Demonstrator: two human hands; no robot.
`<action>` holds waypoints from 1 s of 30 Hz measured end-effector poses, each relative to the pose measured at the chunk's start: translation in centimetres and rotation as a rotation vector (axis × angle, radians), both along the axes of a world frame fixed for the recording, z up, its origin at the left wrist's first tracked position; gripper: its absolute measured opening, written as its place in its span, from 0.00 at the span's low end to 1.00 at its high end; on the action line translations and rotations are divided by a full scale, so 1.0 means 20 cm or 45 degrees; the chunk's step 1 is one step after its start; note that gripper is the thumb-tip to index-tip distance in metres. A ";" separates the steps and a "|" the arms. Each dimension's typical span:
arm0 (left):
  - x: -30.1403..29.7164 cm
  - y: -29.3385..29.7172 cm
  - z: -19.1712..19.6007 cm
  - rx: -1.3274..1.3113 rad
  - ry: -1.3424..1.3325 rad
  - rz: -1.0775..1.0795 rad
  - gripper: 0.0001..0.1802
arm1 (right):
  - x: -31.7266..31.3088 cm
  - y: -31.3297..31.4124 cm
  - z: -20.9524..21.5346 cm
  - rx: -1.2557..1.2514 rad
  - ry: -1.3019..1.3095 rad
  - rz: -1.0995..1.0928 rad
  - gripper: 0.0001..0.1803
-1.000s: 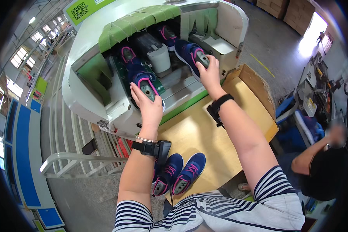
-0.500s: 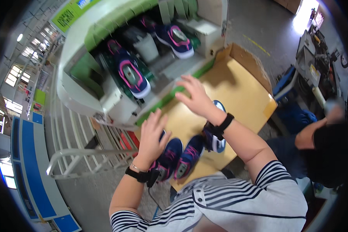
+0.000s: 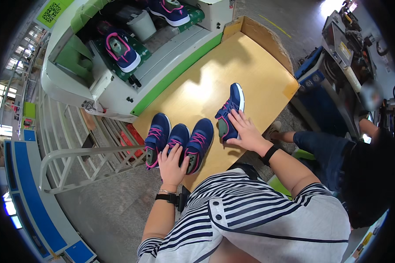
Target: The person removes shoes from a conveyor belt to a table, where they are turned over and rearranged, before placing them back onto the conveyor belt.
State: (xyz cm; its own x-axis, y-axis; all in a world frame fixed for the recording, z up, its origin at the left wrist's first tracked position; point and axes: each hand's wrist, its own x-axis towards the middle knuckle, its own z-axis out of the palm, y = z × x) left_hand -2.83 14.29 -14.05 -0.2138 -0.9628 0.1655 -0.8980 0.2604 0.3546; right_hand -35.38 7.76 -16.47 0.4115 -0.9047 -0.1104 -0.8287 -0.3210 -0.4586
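Three navy sneakers with pink laces stand side by side at the left of a light wooden tabletop (image 3: 188,103), toes pointing away from me. My left hand (image 3: 172,165) has its fingers over the laces and opening of the middle sneaker (image 3: 178,133), the thumb beside the right-hand sneaker (image 3: 200,140). The outer-left sneaker (image 3: 157,131) stands next to them. A fourth sneaker (image 3: 234,101) stands apart to the right. My right hand (image 3: 249,133) grips it around the heel and side, fingers along its far side and thumb at the back.
Beyond the table, a white machine with a green edge (image 3: 175,76) holds a sneaker (image 3: 120,52) and another sneaker (image 3: 171,12) inside. Cardboard (image 3: 261,37) borders the table's far right. A white metal rack (image 3: 92,158) stands left; a co-worker (image 3: 338,162) is at right.
Both hands have come back from near the machine down onto the sneakers. The right-hand sneaker now stands further from the others, and my view has shifted so the machine sits higher.
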 end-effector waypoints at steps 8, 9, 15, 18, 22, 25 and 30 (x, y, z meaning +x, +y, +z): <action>0.00 0.01 -0.03 -0.061 -0.004 -0.001 0.19 | -0.19 0.18 -0.12 0.104 -0.893 -0.673 0.49; 0.00 0.01 -0.03 -0.069 -0.003 0.002 0.19 | -0.17 0.20 -0.14 0.073 -0.969 -0.857 0.50; 0.01 -0.03 0.03 0.096 0.104 -0.048 0.22 | -0.14 0.09 -0.17 0.213 -1.199 -1.208 0.50; 0.01 -0.08 0.05 0.188 0.609 0.159 0.27 | 0.00 0.02 -0.01 0.479 -1.662 -1.170 0.40; -0.02 -0.13 0.18 0.712 1.443 0.216 0.36 | 0.33 0.09 0.53 0.884 -1.526 -0.682 0.42; -0.04 -0.13 0.30 1.002 2.184 0.045 0.48 | 0.49 0.13 0.54 0.913 -1.780 -0.126 0.49; 0.19 0.03 0.39 0.860 2.549 0.196 0.49 | 0.63 0.02 -0.01 0.358 -0.775 -0.380 0.55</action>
State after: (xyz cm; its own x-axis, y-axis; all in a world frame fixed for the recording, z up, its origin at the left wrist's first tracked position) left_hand 0.87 14.83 -6.16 -0.1637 -0.9453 -0.2823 0.7303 -0.3085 0.6095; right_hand -22.85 8.17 -16.74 0.2143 -0.9591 -0.1852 -0.4346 0.0762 -0.8974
